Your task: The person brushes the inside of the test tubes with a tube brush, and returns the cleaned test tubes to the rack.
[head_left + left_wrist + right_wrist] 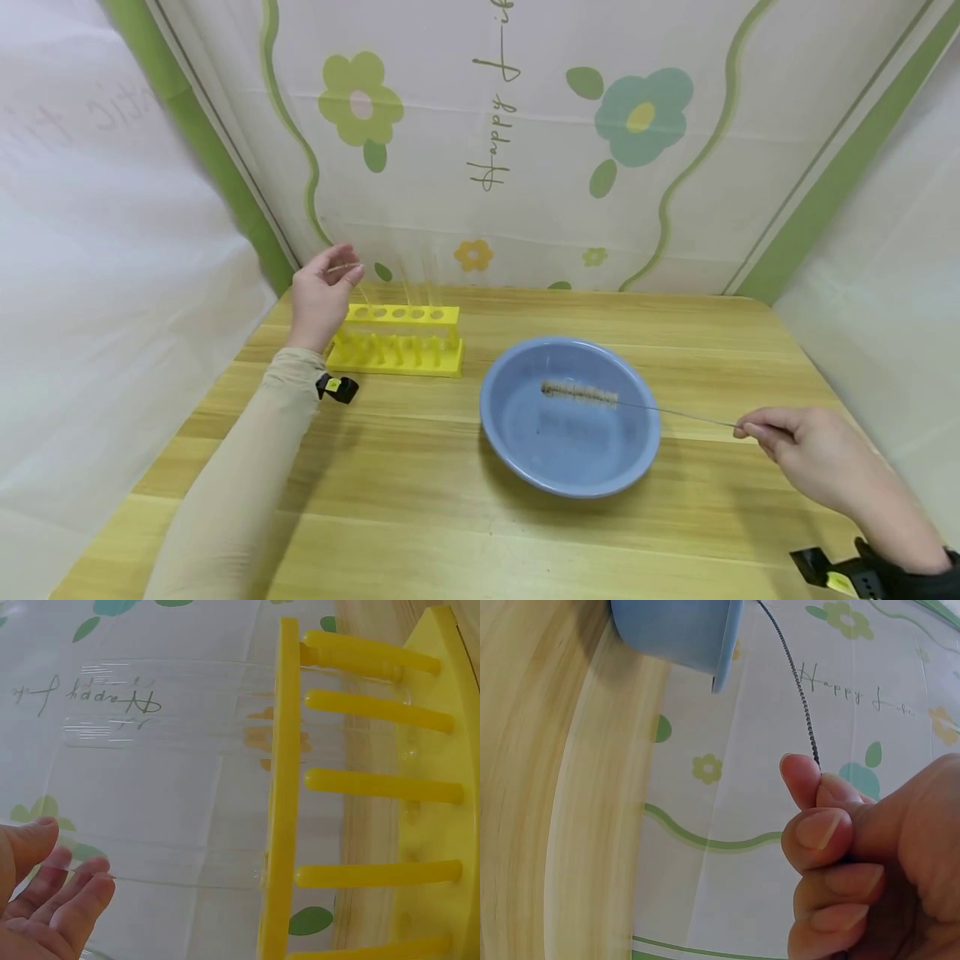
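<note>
Ten o'clock of the blue basin (555, 454), the left hand (318, 300) curls thumb and fingers round a clear test tube (180, 862) standing in the yellow rack (420, 365). Past three o'clock, the right hand (821, 458) pinches the brush (581, 393) by its wire, bristles over the basin. Rack pegs (382, 786) stand beneath. Tube outlines are faint; fingers hide the wire's end.

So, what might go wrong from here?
The left hand has its fingers and thumb around the upper end of a clear tube, so the tube could slip or, if lifted at an angle, catch on the yellow rack.
Other clear tubes stand nearby and could get knocked.
The right hand pinches only the brush's thin wire, so the bristle head over the blue basin might swing or twist.
</note>
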The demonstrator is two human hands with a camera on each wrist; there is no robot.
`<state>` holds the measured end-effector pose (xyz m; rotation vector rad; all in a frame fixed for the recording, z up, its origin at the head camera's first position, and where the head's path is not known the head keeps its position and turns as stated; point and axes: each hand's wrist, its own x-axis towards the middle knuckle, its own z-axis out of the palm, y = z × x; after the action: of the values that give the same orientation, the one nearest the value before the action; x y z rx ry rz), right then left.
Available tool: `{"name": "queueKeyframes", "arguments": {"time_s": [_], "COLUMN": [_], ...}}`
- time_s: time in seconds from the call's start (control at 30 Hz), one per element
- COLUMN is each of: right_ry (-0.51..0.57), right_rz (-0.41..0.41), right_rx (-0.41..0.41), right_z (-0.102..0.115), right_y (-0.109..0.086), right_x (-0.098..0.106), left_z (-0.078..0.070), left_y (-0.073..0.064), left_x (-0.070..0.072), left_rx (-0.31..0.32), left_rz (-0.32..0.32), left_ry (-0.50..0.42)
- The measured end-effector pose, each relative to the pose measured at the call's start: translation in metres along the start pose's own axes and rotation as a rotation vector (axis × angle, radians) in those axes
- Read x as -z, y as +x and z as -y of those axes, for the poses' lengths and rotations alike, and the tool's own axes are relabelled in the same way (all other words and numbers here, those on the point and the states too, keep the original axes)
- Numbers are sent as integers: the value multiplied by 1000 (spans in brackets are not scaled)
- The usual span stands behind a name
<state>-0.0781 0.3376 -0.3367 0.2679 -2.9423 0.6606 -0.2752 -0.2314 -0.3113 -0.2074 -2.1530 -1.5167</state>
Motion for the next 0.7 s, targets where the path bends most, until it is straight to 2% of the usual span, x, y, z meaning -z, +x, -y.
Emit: {"name": "queueKeyframes", "arguments": {"time_s": [0.23, 0.5, 0.7], "right_ry": [3, 8, -7], "right_rz": [21, 22, 17], "right_rx": [-11, -7, 13], "right_z": [4, 6, 8], "right_y": [3, 5, 6], "right_x": [1, -1, -3], "left_z": [5, 18, 25], "left_y": [0, -3, -6], "left_x": [-4, -7, -9], "left_rx": [48, 40, 96], "left_rz": [36, 60, 113], "left_ry": [14, 59, 102]}}
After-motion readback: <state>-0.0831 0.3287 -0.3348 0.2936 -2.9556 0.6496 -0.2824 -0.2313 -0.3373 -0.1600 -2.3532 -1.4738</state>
